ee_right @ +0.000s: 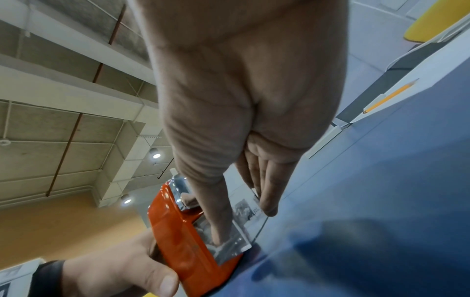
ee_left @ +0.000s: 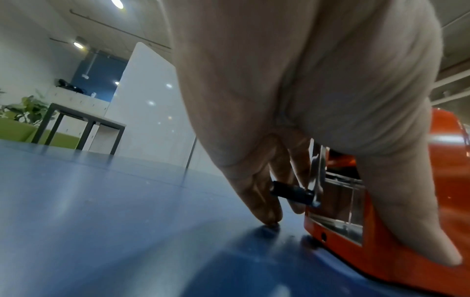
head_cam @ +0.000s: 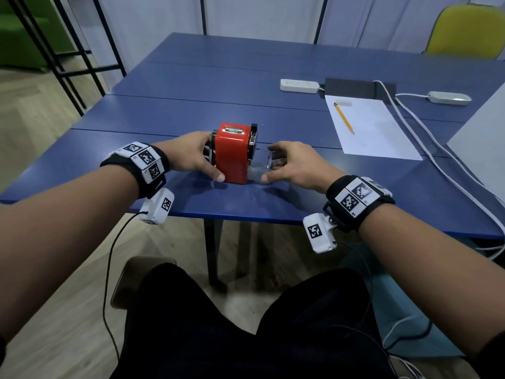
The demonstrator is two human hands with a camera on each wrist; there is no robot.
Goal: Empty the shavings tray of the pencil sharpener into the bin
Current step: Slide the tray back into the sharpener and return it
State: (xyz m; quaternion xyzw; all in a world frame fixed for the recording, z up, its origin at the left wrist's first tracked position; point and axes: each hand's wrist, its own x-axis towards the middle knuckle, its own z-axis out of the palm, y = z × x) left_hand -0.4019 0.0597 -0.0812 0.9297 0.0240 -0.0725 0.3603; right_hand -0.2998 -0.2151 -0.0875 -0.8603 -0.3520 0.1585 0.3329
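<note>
A red pencil sharpener (head_cam: 232,154) stands near the front edge of the blue table (head_cam: 300,127). My left hand (head_cam: 202,160) grips its left side, with the thumb on the front face and the fingers behind by the black crank knob (ee_left: 289,194). The clear shavings tray (head_cam: 262,168) sticks partly out of the sharpener's right side. My right hand (head_cam: 273,163) pinches it, thumb on the near wall (ee_right: 236,247) and fingers on the far side. What the tray holds cannot be made out. No bin is plainly in view.
To the right lies a white sheet of paper (head_cam: 374,129) with a yellow pencil (head_cam: 343,117) and an eraser (head_cam: 343,102). Behind them are a power strip (head_cam: 299,85) and white cables (head_cam: 426,143). A pale blue object (head_cam: 404,310) sits on the floor under the table.
</note>
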